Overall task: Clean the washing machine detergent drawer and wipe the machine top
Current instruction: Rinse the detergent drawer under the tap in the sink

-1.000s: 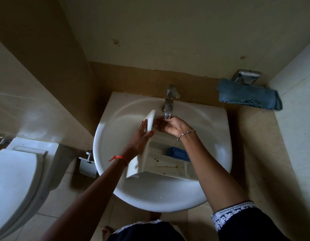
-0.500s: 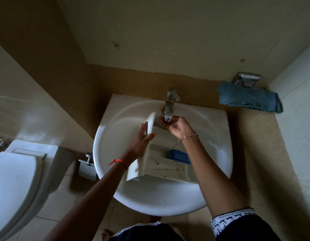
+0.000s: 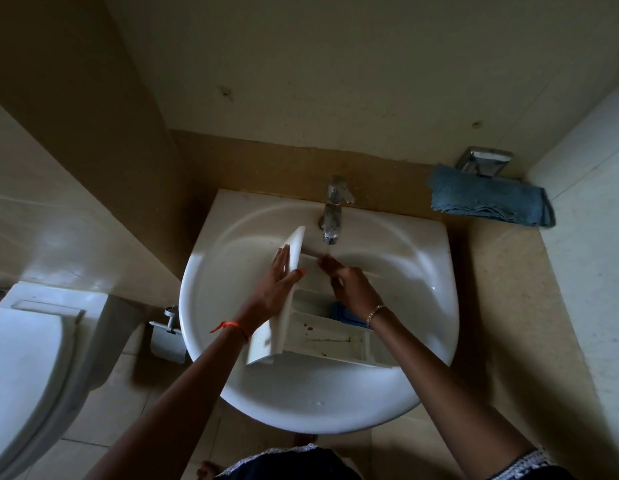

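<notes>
A white detergent drawer (image 3: 327, 336) with brown stains and a blue insert (image 3: 339, 311) lies in the white basin (image 3: 232, 386). My left hand (image 3: 277, 289) holds the drawer's front panel, fingers flat on its outer face and thumb hooked over its edge. Just right of it, my right hand (image 3: 349, 285) reaches into the drawer's far compartment under the chrome tap (image 3: 332, 216), fingers loosely bent, touching the plastic. Water seems to run onto the fingertips.
A blue cloth (image 3: 488, 199) lies on a metal holder on the wall to the right of the basin. A white toilet (image 3: 27, 358) stands at the left. A toilet paper holder (image 3: 166, 334) hangs beside the basin. Tiled walls close in on both sides.
My right hand has come down from the tap spout into the drawer. The left hand has kept its hold on the front panel.
</notes>
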Demonstrator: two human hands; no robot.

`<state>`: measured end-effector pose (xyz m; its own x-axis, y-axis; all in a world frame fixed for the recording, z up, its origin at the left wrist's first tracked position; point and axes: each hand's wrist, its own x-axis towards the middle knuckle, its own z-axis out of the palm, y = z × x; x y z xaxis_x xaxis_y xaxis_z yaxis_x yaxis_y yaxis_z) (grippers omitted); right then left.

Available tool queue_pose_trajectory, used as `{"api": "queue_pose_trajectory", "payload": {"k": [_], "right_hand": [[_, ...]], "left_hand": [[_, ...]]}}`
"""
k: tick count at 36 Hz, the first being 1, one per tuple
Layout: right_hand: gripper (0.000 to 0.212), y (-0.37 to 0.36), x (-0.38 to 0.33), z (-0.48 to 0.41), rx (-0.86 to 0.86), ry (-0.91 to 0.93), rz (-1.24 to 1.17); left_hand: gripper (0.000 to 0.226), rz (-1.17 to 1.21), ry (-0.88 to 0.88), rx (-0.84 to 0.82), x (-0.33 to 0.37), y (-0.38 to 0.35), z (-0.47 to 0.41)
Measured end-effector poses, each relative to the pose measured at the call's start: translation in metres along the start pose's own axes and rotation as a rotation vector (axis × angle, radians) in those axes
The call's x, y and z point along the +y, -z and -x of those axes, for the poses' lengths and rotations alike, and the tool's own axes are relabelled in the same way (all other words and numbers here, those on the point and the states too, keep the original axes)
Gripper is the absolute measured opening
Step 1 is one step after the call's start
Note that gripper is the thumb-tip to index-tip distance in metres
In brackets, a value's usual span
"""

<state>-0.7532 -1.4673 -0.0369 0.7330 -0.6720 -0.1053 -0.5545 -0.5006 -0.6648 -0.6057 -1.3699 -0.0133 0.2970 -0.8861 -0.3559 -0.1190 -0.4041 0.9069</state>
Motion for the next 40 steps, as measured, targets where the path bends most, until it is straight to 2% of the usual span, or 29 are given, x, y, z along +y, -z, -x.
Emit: {"api": "queue_pose_trajectory", "payload": {"k": [2,5,6,8,10,12,14,16,18,20,26,29,32,34,37,40], "right_hand": [[0.047,0.005,0.012,0.007,0.046,-0.122,0.068],[0.025,0.020,0.016,0.007,0.167,-0.358,0.082],[0.026,0.026,0.016,0.005,0.201,-0.400,0.063],[0.040,0.035,0.012,0.001,0.287,-0.424,0.017],[0.028,0.039,0.003,-0.003,0.361,-0.368,-0.122],[0.013,0.039,-0.011,-0.010,0.389,-0.381,-0.513],[0.015,0.038,-0.026,-0.020,0.306,-0.484,-1.115],[0.020,0.036,-0.037,-0.031,0.198,-0.580,-1.556],[0.022,0.032,-0.041,-0.040,0.135,-0.630,-1.775],[0.027,0.024,-0.039,-0.050,0.140,-0.682,-1.853],[0.035,0.006,-0.045,-0.055,0.071,-0.733,-1.708],[0.031,-0.013,-0.053,-0.045,0.118,-0.695,-1.319],[0.028,-0.031,-0.051,-0.024,0.173,-0.441,-0.714],[0.026,-0.036,-0.047,-0.007,0.158,-0.276,-0.444],[0.025,-0.033,-0.040,0.008,0.113,-0.108,-0.272],[0.021,-0.022,-0.027,0.015,0.009,-0.070,-0.235]], "left_hand": [[0.066,0.010,-0.002,-0.005,0.001,0.000,0.001],[0.067,0.005,-0.002,-0.006,0.001,0.000,0.001],[0.067,0.004,-0.001,-0.006,0.002,0.000,0.002],[0.067,0.018,0.003,0.000,0.003,-0.001,0.002],[0.066,0.035,0.002,0.004,0.003,-0.002,0.002],[0.066,0.038,0.001,0.004,0.002,-0.003,0.002],[0.067,0.034,0.001,0.006,0.001,-0.002,0.001],[0.067,0.024,-0.002,0.011,0.000,-0.003,0.000],[0.067,0.026,-0.002,0.015,0.000,-0.003,0.000],[0.066,0.036,0.002,0.013,0.001,-0.003,0.000],[0.065,0.051,0.004,0.018,0.001,-0.004,0.000],[0.068,0.053,0.000,0.034,-0.002,-0.003,0.000],[0.064,0.016,-0.003,0.035,-0.003,-0.003,-0.001],[0.064,0.008,-0.004,0.027,-0.004,-0.004,-0.001],[0.064,0.023,-0.010,0.011,-0.003,-0.005,-0.001],[0.063,0.045,-0.019,0.020,-0.003,-0.006,-0.001]]}}
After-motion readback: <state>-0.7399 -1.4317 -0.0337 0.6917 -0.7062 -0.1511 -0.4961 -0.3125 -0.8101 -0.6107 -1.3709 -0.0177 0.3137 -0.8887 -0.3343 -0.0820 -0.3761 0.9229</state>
